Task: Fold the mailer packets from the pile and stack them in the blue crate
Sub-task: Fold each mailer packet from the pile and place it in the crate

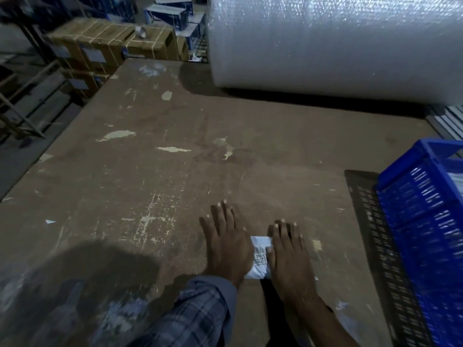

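Note:
A small white mailer packet (260,256) with a printed barcode label lies folded on the brown table near its front edge. My left hand (226,242) lies flat on the packet's left side, fingers straight and spread. My right hand (288,254) presses flat on its right side, fingers straight. Only a narrow strip of the packet shows between the two hands. The blue crate (426,221) stands at the right edge of the table, with pale packets partly visible inside at its top.
A big roll of bubble wrap (338,41) lies across the far right of the worn table (162,159). Strapped cardboard boxes (107,43) and metal racks stand beyond the table's far left corner. A pale plastic heap (62,309) sits at the near left.

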`<state>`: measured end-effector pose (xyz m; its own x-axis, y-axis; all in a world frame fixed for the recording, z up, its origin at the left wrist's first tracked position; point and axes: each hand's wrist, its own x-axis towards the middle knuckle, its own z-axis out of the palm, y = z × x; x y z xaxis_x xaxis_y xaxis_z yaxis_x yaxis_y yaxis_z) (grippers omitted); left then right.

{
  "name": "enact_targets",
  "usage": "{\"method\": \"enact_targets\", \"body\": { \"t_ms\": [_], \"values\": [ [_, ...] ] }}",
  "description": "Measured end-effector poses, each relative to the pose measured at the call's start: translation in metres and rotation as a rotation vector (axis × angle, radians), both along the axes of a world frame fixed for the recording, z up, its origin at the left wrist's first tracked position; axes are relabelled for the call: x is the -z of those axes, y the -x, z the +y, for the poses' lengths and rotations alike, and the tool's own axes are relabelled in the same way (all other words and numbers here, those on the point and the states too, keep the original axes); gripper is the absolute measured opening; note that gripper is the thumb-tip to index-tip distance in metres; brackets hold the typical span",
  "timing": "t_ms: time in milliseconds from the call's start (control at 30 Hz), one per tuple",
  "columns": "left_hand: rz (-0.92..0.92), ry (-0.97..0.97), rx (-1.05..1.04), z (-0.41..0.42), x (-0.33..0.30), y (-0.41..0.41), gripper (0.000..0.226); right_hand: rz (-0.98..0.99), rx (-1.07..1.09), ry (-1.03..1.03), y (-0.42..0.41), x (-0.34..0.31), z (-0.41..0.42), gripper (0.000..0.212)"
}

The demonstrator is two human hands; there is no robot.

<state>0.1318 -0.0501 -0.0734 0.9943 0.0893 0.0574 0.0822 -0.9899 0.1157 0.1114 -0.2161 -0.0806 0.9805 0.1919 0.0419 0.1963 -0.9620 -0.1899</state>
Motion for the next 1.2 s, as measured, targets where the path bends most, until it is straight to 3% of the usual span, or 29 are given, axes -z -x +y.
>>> {"method": "enact_targets", "body": {
  "t_ms": [200, 267, 400, 667, 733, 933, 1067, 1200],
  "values": [
    [-0.024, -0.027, 0.11, -0.012, 0.015, 0.022, 0.07, 0.137, 0.048, 0.08, -0.035, 0.02, -0.001, 0.069],
    [-0.057, -0.075, 0.086, -0.008, 0.008, 0.019, 0.07, 0.109, 0.034, 0.089, -0.028, 0.015, -0.001, 0.067],
    [-0.056, 0.008, 0.025, -0.007, -0.004, 0.007, 0.066, 0.026, 0.029, 0.036, 0.009, 0.005, -0.006, 0.062],
    [-0.046, 0.078, 0.216, -0.01, 0.016, 0.023, 0.069, 0.033, 0.054, 0.053, -0.013, 0.01, -0.001, 0.062],
    [-0.053, 0.0, 0.267, -0.003, 0.014, 0.017, 0.07, 0.014, 0.038, 0.016, 0.001, 0.008, -0.005, 0.062],
    [-0.005, 0.104, -0.17, -0.015, 0.008, 0.004, 0.067, -0.005, 0.042, -0.053, 0.035, 0.005, -0.009, 0.063],
    [-0.023, -0.073, 0.111, -0.014, 0.016, 0.032, 0.07, 0.01, 0.054, -0.019, 0.0, 0.001, -0.007, 0.062],
    [-0.029, -0.077, 0.196, 0.001, 0.016, 0.026, 0.066, -0.034, -0.015, -0.024, 0.013, 0.006, -0.01, 0.066]
  ]
}}
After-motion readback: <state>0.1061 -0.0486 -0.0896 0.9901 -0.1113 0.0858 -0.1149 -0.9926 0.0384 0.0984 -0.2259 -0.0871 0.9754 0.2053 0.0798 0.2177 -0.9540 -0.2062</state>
